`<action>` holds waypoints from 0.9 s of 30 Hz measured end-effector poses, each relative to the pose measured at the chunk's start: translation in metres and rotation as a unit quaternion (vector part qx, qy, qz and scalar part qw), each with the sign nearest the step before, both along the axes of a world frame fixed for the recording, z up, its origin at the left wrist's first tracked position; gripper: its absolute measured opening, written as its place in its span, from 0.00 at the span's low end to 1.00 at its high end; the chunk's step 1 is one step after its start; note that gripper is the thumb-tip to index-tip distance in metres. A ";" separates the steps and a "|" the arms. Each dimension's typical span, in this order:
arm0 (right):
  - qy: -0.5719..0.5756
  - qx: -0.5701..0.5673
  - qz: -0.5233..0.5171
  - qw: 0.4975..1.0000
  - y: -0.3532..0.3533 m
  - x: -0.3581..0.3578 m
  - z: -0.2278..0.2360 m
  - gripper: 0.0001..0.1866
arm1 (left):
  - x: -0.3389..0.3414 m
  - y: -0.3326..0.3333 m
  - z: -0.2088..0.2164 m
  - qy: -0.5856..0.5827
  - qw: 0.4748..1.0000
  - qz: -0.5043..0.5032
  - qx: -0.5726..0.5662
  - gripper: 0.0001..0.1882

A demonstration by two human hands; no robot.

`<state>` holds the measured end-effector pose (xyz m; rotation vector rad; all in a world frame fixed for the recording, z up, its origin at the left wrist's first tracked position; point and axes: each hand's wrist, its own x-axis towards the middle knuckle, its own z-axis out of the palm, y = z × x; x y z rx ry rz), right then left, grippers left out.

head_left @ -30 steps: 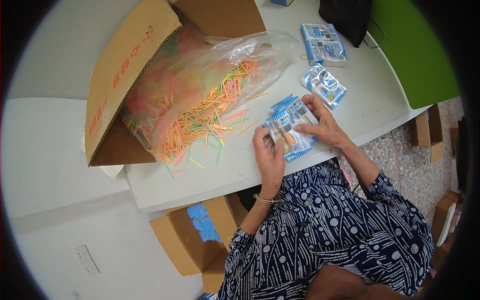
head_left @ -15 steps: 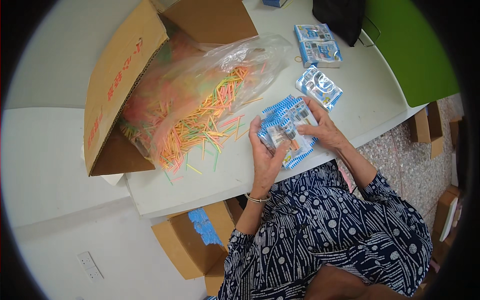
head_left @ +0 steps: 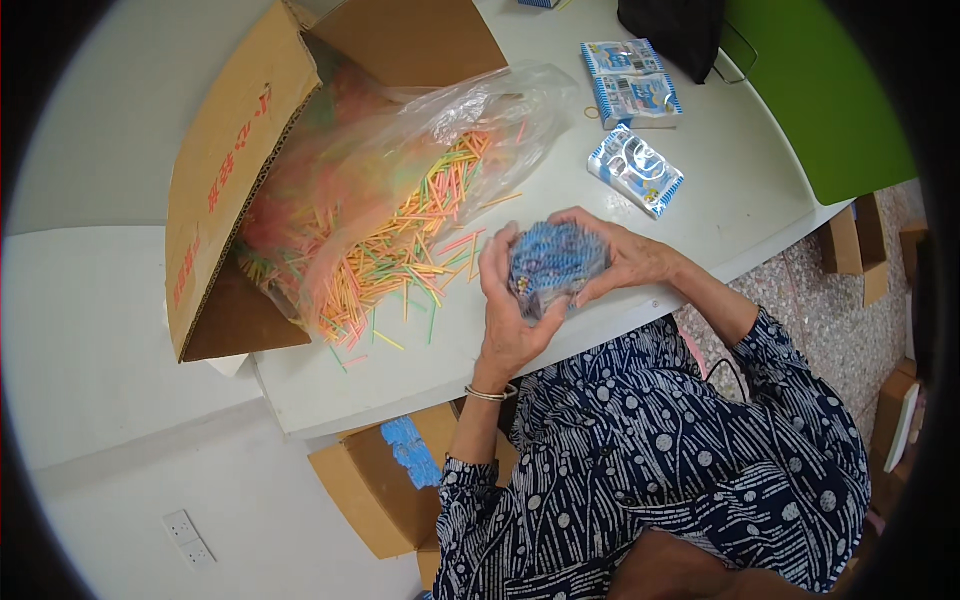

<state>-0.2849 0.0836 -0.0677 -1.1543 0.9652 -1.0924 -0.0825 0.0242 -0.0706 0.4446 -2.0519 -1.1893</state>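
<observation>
Between my two hands, over the near edge of the white table, is a stack of blue-and-white packets [head_left: 556, 262], smeared by motion and seen by its striped edges. My left hand [head_left: 512, 318] closes round its left side, thumb at the near edge. On the other side my right hand [head_left: 625, 258] grips it, with fingers along the far edge and thumb near me. Beyond my right hand lies a loose silvery blue-and-white packet [head_left: 637, 171]. Farther back sits a pile of similar packets [head_left: 634, 88].
At the left a cardboard box [head_left: 225, 200] lies tipped, its clear plastic bag [head_left: 530, 100] spilling thin coloured sticks [head_left: 400, 245] onto the table [head_left: 400, 385]. Below the table edge, an open carton [head_left: 360, 490] holds blue packets. A black bag [head_left: 675, 35] rests at the back, beside a green surface [head_left: 830, 110].
The packets, fanned out with their faces up before, are now gathered into a stack turned edge-up. Both hands have shifted slightly left and wrapped round its sides.
</observation>
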 end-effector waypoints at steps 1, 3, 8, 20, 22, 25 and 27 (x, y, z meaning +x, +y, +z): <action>0.045 -0.003 0.014 0.999 0.000 -0.001 -0.007 0.48 | 0.004 0.000 -0.005 -0.045 0.998 0.019 0.032 0.48; 0.090 -0.006 0.027 0.996 -0.001 -0.004 -0.011 0.47 | 0.009 0.003 -0.013 -0.089 0.993 0.036 0.065 0.51; 0.106 -0.017 0.053 0.993 -0.004 0.000 -0.009 0.52 | 0.008 0.013 -0.027 -0.074 0.993 0.013 0.092 0.56; 0.310 -0.107 0.064 0.942 -0.011 -0.002 -0.017 0.53 | 0.009 -0.023 0.015 -0.164 0.978 -0.020 -0.129 0.58; 0.305 -0.106 0.057 0.945 -0.006 -0.005 -0.029 0.52 | -0.001 -0.025 0.042 -0.222 0.965 -0.048 -0.132 0.53; 0.323 -0.127 0.061 0.936 -0.006 -0.004 -0.030 0.52 | -0.010 -0.026 0.064 -0.299 0.943 -0.095 -0.114 0.46; 0.343 -0.148 0.074 0.925 -0.006 -0.002 -0.028 0.53 | -0.010 -0.023 0.065 -0.320 0.936 -0.113 -0.091 0.43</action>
